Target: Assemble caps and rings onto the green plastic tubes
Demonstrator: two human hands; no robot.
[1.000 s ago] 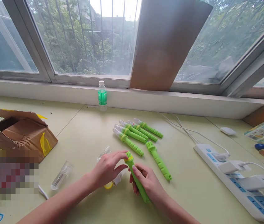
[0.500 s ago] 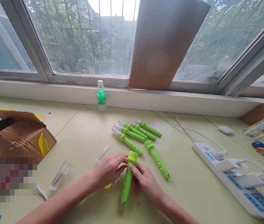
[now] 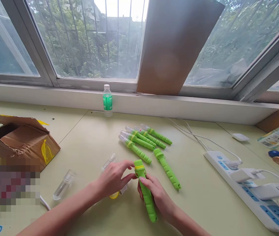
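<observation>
The right hand (image 3: 157,193) clasps a green handle (image 3: 149,205) at six o'clock in view; the left hand (image 3: 113,177) is spread beside its threaded neck (image 3: 138,163), contact unclear. A loose handle (image 3: 167,168) lies at the right hand's one o'clock.

Both hands (image 3: 115,177) (image 3: 157,193) close together, left loosely bent, right curled

The right hand (image 3: 158,194) grips a green handle (image 3: 149,204).

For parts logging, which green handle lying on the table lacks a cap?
The lone green handle nearest the right hand: its threaded end is bare; the grouped handles beyond wear clear caps.
</observation>
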